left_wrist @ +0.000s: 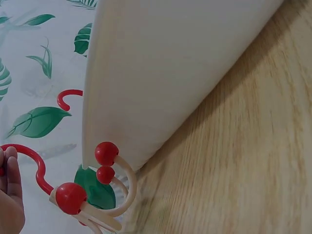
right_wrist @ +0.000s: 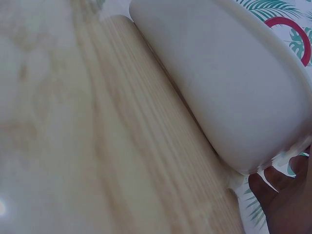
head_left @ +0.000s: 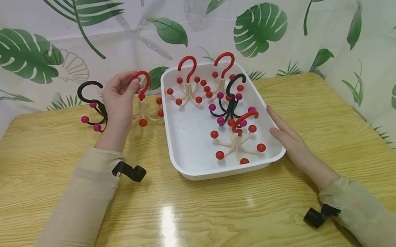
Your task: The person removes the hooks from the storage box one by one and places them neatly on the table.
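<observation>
My left hand (head_left: 119, 98) pinches the red hook of a multi-arm hanger (head_left: 142, 108) with beige arms and red ball tips, left of the white tray (head_left: 185, 140). The left wrist view shows that hanger's red hook (left_wrist: 39, 168) between the fingertips. Partly hidden behind this hand is a black hanger (head_left: 89, 85) with magenta balls. My right hand (head_left: 295, 145) holds the tray's right side, thumb over the rim and fingers outside. Inside the tray stand two red-hooked hangers at the back, a black hanger (head_left: 232, 105), and another red-hooked hanger (head_left: 237, 141) in front.
The tray rests on a wood-grain table (head_left: 149, 220). A white cloth with green leaf prints (head_left: 204, 22) hangs behind the table. Each sleeve carries a black wrist mount (head_left: 130, 171).
</observation>
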`<state>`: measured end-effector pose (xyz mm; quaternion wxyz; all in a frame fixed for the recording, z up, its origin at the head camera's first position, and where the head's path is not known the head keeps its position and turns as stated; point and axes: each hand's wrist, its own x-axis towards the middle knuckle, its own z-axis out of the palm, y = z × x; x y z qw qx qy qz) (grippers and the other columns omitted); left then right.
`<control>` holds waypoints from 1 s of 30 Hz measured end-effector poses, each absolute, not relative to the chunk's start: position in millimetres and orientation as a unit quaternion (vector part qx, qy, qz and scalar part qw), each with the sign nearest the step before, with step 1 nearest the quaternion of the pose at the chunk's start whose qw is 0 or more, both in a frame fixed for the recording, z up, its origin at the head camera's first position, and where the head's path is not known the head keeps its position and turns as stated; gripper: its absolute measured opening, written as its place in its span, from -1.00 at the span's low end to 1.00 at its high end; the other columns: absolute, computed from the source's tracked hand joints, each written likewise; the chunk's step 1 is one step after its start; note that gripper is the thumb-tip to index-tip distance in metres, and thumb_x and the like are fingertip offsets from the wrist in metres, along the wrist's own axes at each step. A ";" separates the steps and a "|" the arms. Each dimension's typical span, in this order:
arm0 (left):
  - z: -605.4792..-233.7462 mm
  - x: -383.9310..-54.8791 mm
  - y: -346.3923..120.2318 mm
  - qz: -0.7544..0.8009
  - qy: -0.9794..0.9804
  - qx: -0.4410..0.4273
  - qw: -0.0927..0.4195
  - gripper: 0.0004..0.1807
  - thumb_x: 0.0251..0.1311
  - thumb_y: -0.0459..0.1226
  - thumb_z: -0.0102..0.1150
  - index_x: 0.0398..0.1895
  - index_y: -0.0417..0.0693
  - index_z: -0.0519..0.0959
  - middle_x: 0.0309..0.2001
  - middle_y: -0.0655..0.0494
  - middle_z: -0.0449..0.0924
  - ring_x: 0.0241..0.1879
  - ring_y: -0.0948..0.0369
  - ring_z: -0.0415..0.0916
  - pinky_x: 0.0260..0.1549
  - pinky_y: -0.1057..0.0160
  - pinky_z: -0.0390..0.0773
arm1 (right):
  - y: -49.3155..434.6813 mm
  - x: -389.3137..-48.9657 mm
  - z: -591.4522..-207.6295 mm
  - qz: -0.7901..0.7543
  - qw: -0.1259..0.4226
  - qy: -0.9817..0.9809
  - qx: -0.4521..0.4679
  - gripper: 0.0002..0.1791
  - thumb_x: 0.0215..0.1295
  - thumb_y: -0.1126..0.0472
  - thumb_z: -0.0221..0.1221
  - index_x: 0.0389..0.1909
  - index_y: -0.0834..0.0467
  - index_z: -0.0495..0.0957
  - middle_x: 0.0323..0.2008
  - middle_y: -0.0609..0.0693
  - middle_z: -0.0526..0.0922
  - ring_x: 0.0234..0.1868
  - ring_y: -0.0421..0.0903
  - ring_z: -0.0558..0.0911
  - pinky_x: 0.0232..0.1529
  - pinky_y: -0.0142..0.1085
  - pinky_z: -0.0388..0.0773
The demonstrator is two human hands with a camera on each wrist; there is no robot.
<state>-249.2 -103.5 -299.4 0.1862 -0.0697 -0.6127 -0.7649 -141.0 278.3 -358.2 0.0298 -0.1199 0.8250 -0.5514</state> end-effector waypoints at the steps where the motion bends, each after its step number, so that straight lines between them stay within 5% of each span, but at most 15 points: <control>1: -300.1 -249.8 -103.3 -0.765 -0.613 -0.070 0.187 -0.79 0.09 -0.42 0.16 -0.17 -0.20 0.59 -0.25 -0.05 0.57 -0.32 0.13 0.54 -0.24 0.36 0.53 | 278.3 -141.0 -358.4 -0.551 0.029 0.825 -0.121 -0.41 0.42 0.06 -0.25 0.41 -0.09 -0.17 0.42 -0.19 -0.22 0.41 -0.18 -0.26 0.32 0.09 -0.37; 23: -320.7 -260.5 -106.8 -0.782 -0.589 -0.048 0.198 -0.78 0.08 -0.40 0.16 -0.16 -0.17 0.57 -0.16 -0.14 0.54 -0.25 0.10 0.54 -0.18 0.37 0.52 | 278.3 -141.4 -359.2 -0.550 0.028 0.826 -0.119 -0.41 0.42 0.07 -0.25 0.41 -0.10 -0.17 0.42 -0.19 -0.22 0.41 -0.17 -0.26 0.31 0.10 -0.36; 30: -316.0 -254.6 -106.4 -0.781 -0.592 -0.042 0.194 -0.77 0.09 -0.41 0.15 -0.15 -0.17 0.57 -0.20 -0.03 0.57 -0.23 0.10 0.54 -0.17 0.37 0.52 | 277.5 -140.9 -358.0 -0.546 0.028 0.829 -0.118 -0.42 0.42 0.04 -0.25 0.41 -0.12 -0.17 0.42 -0.21 -0.22 0.41 -0.19 -0.26 0.31 0.11 -0.35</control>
